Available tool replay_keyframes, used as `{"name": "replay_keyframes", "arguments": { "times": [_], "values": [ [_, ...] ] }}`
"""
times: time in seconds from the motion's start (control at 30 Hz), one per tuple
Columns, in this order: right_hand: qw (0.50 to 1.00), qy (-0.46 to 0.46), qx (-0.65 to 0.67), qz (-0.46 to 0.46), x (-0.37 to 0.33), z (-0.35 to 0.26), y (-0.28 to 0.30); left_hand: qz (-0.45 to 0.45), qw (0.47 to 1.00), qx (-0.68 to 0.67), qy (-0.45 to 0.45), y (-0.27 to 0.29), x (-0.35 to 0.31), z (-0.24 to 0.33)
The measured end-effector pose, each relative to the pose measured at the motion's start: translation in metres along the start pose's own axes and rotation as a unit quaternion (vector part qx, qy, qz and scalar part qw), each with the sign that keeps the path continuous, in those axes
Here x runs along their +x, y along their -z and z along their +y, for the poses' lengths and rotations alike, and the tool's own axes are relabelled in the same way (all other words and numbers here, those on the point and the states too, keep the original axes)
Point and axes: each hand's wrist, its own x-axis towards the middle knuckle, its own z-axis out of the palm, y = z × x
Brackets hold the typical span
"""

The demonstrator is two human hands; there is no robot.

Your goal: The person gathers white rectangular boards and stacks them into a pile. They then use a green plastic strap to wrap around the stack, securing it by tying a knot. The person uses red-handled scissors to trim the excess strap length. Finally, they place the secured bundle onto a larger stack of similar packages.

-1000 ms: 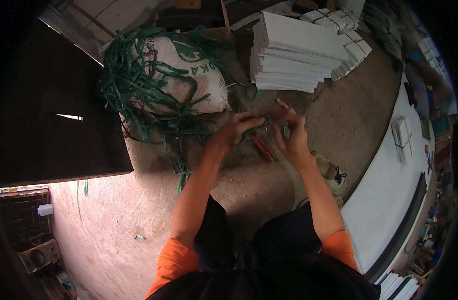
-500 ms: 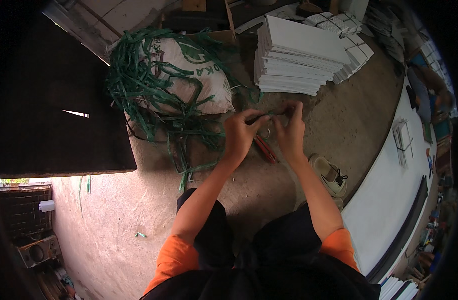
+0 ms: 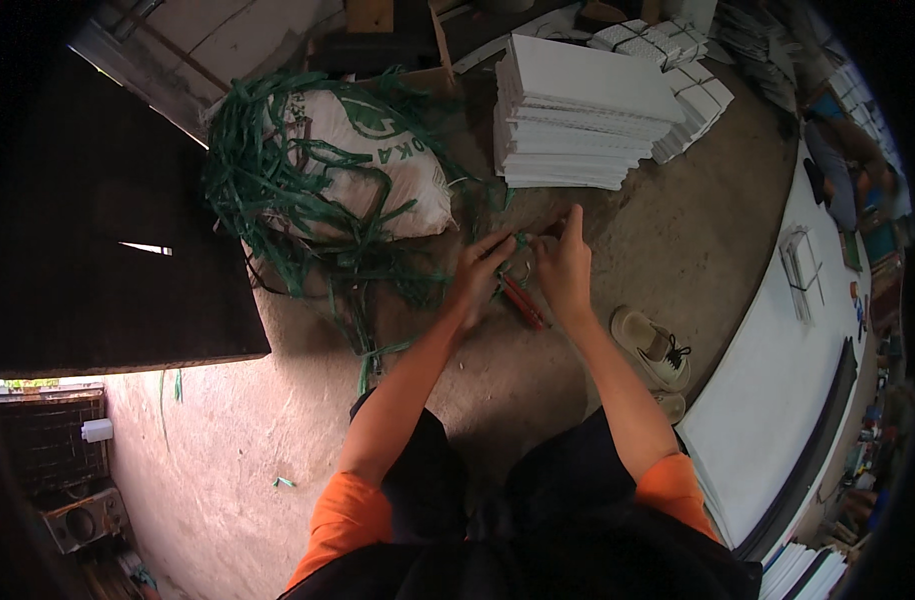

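Observation:
Close together above the floor, my two hands work on a short green plastic strip. My left hand pinches it from the left, thumb and fingers pressed together. From the right, the fingertips of my right hand close on the strip's other end, the index finger pointing up. Just below my fingers lies a red-handled tool, partly hidden by the left hand; its kind cannot be made out. To the left, a tangle of green plastic strips hangs over a stuffed white sack.
Ahead stands a stack of white boards, with tied white bundles beside it. Beige shoes rest right of my legs, next to a long white panel. A dark board fills the left; a person is at far right.
My left hand has turned and dropped slightly, and more of the green strip shows between my fingers. The whole view has shifted a little.

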Motion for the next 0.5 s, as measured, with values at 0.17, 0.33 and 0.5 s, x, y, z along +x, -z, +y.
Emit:
{"name": "replay_keyframes", "arguments": {
  "times": [0.17, 0.33, 0.5],
  "values": [
    [0.999, 0.045, 0.019, 0.021, 0.003, 0.012, 0.001, 0.009, 0.955, 0.244, -0.166, 0.006, 0.003, 0.002],
    [0.997, 0.071, -0.021, 0.036, 0.002, 0.009, 0.0, 0.019, 0.911, 0.337, -0.239, 0.009, 0.007, 0.005],
    [0.998, 0.044, -0.033, 0.03, 0.001, 0.004, 0.002, -0.033, 0.934, 0.292, -0.201, 0.007, 0.003, 0.011]
  ]
}}
